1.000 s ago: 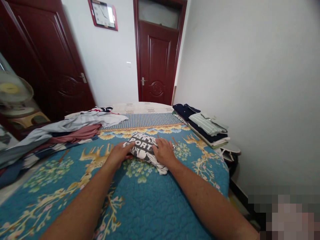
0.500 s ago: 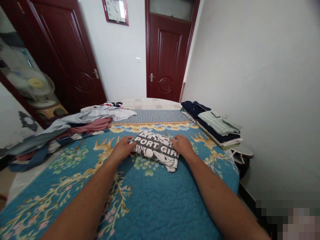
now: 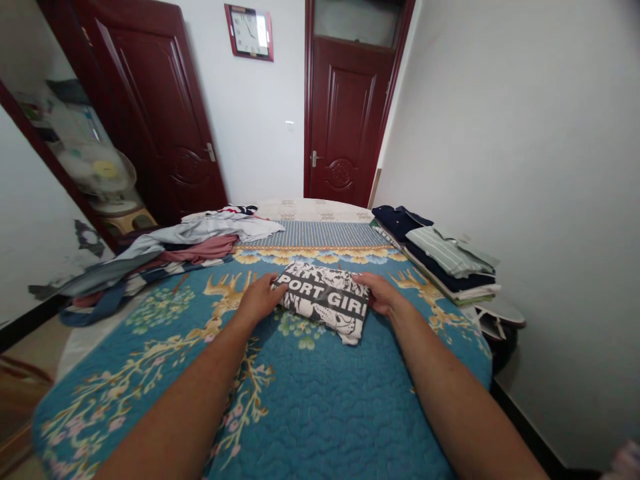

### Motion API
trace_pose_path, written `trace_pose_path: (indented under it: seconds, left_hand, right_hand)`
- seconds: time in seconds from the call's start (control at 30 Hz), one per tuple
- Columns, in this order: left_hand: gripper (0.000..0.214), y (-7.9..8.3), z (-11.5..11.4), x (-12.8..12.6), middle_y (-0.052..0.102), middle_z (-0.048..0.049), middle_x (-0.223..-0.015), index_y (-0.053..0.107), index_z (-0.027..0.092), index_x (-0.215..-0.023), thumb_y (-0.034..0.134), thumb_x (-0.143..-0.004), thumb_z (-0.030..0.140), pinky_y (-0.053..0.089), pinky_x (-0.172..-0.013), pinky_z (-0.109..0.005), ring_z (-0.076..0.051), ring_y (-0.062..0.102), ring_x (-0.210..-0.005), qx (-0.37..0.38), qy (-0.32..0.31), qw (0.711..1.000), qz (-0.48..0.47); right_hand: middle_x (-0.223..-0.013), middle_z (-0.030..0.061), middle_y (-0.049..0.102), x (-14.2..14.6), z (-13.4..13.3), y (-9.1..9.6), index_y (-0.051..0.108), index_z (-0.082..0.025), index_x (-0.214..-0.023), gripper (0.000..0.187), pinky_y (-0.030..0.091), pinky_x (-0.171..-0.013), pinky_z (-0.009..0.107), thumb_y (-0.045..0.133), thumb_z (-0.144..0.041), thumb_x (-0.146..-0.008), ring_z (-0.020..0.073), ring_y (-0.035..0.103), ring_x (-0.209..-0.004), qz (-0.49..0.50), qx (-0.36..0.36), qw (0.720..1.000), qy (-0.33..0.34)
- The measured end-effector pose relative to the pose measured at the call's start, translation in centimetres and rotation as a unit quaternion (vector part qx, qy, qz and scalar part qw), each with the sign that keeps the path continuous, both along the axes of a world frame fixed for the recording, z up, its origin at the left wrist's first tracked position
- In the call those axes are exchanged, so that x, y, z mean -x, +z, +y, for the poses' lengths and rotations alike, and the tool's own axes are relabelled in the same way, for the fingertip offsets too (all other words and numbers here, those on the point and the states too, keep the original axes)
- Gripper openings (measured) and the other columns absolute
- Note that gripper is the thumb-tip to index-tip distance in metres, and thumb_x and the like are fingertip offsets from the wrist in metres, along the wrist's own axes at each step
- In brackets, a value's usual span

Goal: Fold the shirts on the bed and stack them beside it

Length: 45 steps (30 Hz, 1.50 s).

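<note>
A folded white T-shirt (image 3: 320, 301) with a black print and the letters "PORT GIRI" lies in the middle of the blue quilted cover (image 3: 320, 393). My left hand (image 3: 260, 300) grips its left end, thumb on top and the fingers mostly hidden at the edge. At the opposite end, my right hand (image 3: 379, 292) is closed on the far right corner, its thumb over the print and its fingers tucked beneath. The shirt's front right corner hangs slightly loose toward me.
Rumpled clothes (image 3: 200, 240) spread over the table's left side. Folded garments (image 3: 440, 253) are stacked at the right edge, beside the wall. Beyond the round table stand two dark red doors (image 3: 350, 120), and a fan (image 3: 103, 170) is at far left.
The view has turned a little to the left, so everything sits further right. My right hand has shifted from resting on the shirt's corner to holding its edge, thumb on top.
</note>
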<state>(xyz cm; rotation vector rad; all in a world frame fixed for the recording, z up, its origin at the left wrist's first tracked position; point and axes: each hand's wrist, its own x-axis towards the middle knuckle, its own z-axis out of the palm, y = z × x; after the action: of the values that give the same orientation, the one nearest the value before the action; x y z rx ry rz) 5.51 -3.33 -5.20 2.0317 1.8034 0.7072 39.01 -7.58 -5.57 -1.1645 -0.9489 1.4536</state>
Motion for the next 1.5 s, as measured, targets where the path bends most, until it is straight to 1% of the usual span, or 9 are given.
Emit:
trace_pose_path:
  seconds: [0.17,0.3,0.5,0.6,0.67,0.8,0.93,1.13,1.5]
  left_hand:
    - [0.051,0.1,-1.0,-0.6,0.071,-0.0175,-0.141,0.065,0.016,-0.142,0.067,-0.095,0.036,0.047,-0.115,-0.042,-0.031,0.065,-0.134,-0.03,0.008,0.999,0.033]
    - [0.052,0.2,-2.2,-1.7,0.066,-0.0163,-0.147,0.061,0.016,-0.147,0.063,-0.097,0.03,0.043,-0.12,-0.04,-0.029,0.059,-0.139,-0.111,-0.051,0.989,0.08]
    - [0.04,0.2,-3.2,-2.5,0.07,-0.0152,-0.129,0.072,0.02,-0.136,0.059,-0.1,0.03,0.051,-0.11,-0.044,-0.028,0.068,-0.118,-0.099,-0.09,0.985,0.105]
    - [0.033,1.2,-3.1,-2.4,0.071,-0.0144,-0.129,0.077,0.021,-0.127,0.06,-0.099,0.029,0.049,-0.112,-0.048,-0.03,0.066,-0.121,-0.143,-0.062,0.981,0.113]
    - [0.034,2.1,-3.1,-2.9,0.068,-0.0144,-0.14,0.075,0.02,-0.129,0.056,-0.101,0.027,0.046,-0.117,-0.049,-0.03,0.062,-0.131,-0.192,-0.092,0.971,0.107]
    - [0.045,3.2,-2.9,-5.9,0.058,-0.0118,-0.158,0.062,0.023,-0.148,0.041,-0.108,0.029,0.037,-0.127,-0.048,-0.026,0.05,-0.149,-0.21,-0.21,0.951,0.089]
    - [0.058,1.8,-2.0,-8.9,0.047,-0.0101,-0.17,0.049,0.029,-0.161,0.034,-0.111,0.053,0.027,-0.129,-0.063,-0.034,0.038,-0.159,-0.095,-0.256,0.953,0.129]
    - [0.067,-1.0,0.2,-9.3,0.042,-0.0077,-0.174,0.045,0.033,-0.164,0.018,-0.11,0.061,0.017,-0.131,-0.068,-0.034,0.03,-0.163,-0.049,-0.214,0.966,0.138]
    - [0.077,-1.2,0.7,-8.0,0.037,-0.0111,-0.176,0.044,0.033,-0.165,0.026,-0.103,0.075,0.02,-0.127,-0.073,-0.041,0.028,-0.163,-0.036,-0.113,0.982,0.15]
  right_hand:
    - [-0.078,0.0047,0.075,0.5,0.1,-0.3,0.067,-0.02,-0.086,0.022,0.058,-0.072,0.033,0.081,-0.034,-0.079,0.0194,0.069,-0.07,0.025,0.001,1.0,-0.003]
    - [-0.075,0.0037,0.074,-0.5,0.3,-1.0,0.07,-0.02,-0.088,0.028,0.053,-0.064,0.031,0.08,-0.044,-0.078,0.021,0.067,-0.068,-0.167,-0.035,0.983,-0.065]
    - [-0.101,0.0153,0.078,-0.9,0.4,-1.0,0.077,-0.017,-0.096,0.031,0.053,-0.091,0.043,0.063,-0.044,-0.092,0.0324,0.071,-0.1,-0.588,-0.152,0.782,-0.14]
    - [-0.141,0.0232,0.067,1.3,0.0,-1.1,0.07,-0.012,-0.13,0.044,0.044,-0.114,0.052,0.054,-0.039,-0.1,0.0367,0.058,-0.136,-0.648,-0.286,0.685,-0.171]
    - [-0.154,0.0246,0.058,3.5,-0.4,-1.5,0.062,-0.01,-0.144,0.052,0.038,-0.121,0.056,0.049,-0.041,-0.105,0.0377,0.046,-0.149,-0.654,-0.34,0.659,-0.152]
    - [-0.165,0.0239,0.047,7.3,-1.3,-2.6,0.05,-0.01,-0.157,0.06,0.028,-0.125,0.064,0.045,-0.045,-0.107,0.0404,0.034,-0.158,-0.675,-0.307,0.667,-0.064]
    - [-0.171,0.0223,0.038,8.5,-1.6,-3.0,0.041,-0.012,-0.165,0.064,0.022,-0.127,0.065,0.041,-0.04,-0.107,0.0393,0.031,-0.16,-0.689,-0.236,0.686,0.015]
    - [-0.172,0.0217,0.037,8.2,-1.4,-3.1,0.041,-0.012,-0.164,0.066,0.017,-0.13,0.061,0.044,-0.043,-0.106,0.0363,0.028,-0.162,-0.699,-0.227,0.678,0.022]
    - [-0.163,0.0245,0.05,6.1,-1.7,-3.5,0.05,-0.013,-0.157,0.065,0.02,-0.125,0.066,0.038,-0.054,-0.109,0.0407,0.041,-0.153,-0.706,-0.169,0.687,-0.035]
